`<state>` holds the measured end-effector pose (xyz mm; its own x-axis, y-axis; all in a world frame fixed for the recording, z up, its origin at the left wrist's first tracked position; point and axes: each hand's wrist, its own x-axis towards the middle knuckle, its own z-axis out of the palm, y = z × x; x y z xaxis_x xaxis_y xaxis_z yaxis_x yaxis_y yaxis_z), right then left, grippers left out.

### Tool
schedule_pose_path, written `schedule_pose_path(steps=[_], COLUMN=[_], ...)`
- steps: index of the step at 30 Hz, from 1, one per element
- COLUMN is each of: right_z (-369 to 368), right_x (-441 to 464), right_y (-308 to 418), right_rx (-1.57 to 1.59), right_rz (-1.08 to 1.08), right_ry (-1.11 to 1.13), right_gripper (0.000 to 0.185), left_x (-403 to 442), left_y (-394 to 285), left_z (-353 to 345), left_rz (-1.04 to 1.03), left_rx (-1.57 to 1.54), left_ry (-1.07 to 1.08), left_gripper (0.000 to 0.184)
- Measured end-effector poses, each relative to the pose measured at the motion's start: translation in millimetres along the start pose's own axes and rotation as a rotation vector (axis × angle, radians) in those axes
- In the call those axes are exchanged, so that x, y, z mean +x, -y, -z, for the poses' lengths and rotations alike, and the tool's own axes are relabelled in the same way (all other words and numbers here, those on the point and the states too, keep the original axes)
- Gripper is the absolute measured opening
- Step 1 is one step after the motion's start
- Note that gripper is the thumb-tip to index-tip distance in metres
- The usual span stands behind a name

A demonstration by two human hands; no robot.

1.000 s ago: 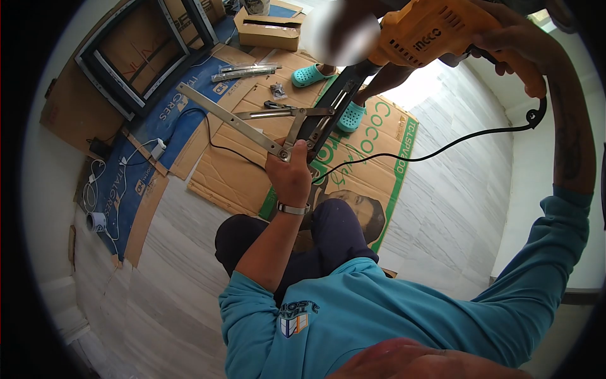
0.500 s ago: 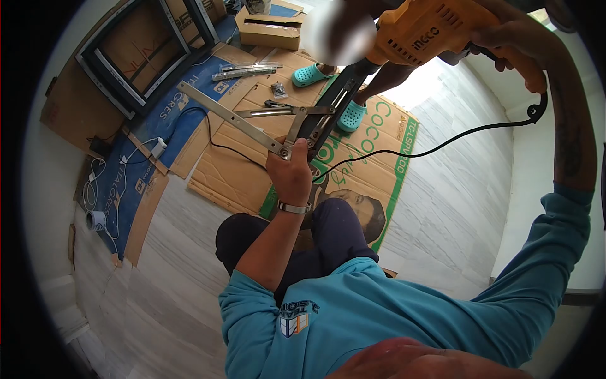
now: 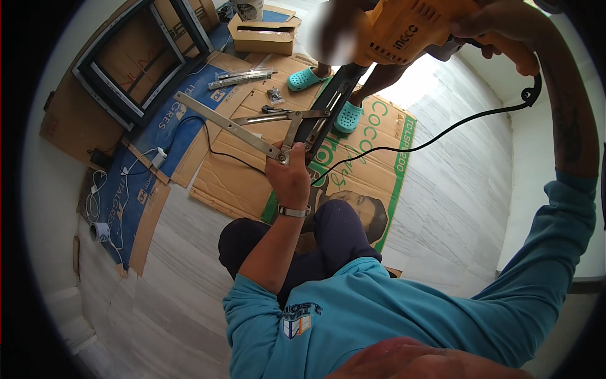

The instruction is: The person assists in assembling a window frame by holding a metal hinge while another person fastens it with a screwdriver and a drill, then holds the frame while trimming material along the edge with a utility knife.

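My left hand [image 3: 289, 180] is closed around the lower joint of a metal window hinge [image 3: 230, 126], whose flat arms spread out to the left. The hinge lies against a dark frame bar [image 3: 336, 91] that slants up toward the top of the view. My right hand [image 3: 505, 26] grips the handle of an orange power drill [image 3: 410, 25] marked INGCO. The drill's front end is over the upper part of the bar; its tip is hidden. A black cord [image 3: 442, 131] runs from the handle down to the cardboard.
Another person's feet in turquoise clogs [image 3: 348, 117] stand just beyond the bar. Printed cardboard [image 3: 221, 183] covers the floor. To the left are a dark window frame [image 3: 136, 114], a small bag of screws [image 3: 275, 95], metal strips [image 3: 240, 78], an open box [image 3: 262, 43] and white cables [image 3: 125, 189].
The whole view has shifted slightly, with the drill a little further left and up in it. Both hands keep the same holds.
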<state>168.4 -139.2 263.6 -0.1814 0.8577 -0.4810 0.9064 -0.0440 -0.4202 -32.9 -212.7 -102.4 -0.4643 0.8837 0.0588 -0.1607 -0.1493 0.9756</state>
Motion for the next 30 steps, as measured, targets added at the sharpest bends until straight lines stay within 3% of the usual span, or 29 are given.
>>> schedule_pose_path(steps=[8, 14, 18, 20, 30], right_z=[17.9, 14.9, 15.9, 18.9, 18.4], right_x=[22.8, 14.3, 18.0, 22.7, 25.5], right_y=[-28.2, -24.4, -40.7, -44.7, -38.8], right_rx=[0.106, -0.02, 0.009, -0.019, 0.081], right_rz=[-0.001, 0.017, 0.135, 0.21, 0.102], right_ry=[0.07, 0.088, 0.134, 0.143, 0.133], right_gripper=[0.067, 0.065, 0.067, 0.067, 0.06], left_x=[5.3, 3.3, 3.8, 5.6, 10.7], left_y=[-16.5, -4.1, -8.0, -15.4, -9.3], left_z=[1.5, -0.6, 1.1, 1.9, 0.2], left_rz=[0.092, 0.001, -0.053, 0.037, 0.005], left_rx=[-0.03, -0.016, 0.022, -0.035, -0.053], left_ry=[-0.026, -0.014, -0.026, -0.019, -0.044], left_gripper=[0.023, 0.021, 0.02, 0.02, 0.021])
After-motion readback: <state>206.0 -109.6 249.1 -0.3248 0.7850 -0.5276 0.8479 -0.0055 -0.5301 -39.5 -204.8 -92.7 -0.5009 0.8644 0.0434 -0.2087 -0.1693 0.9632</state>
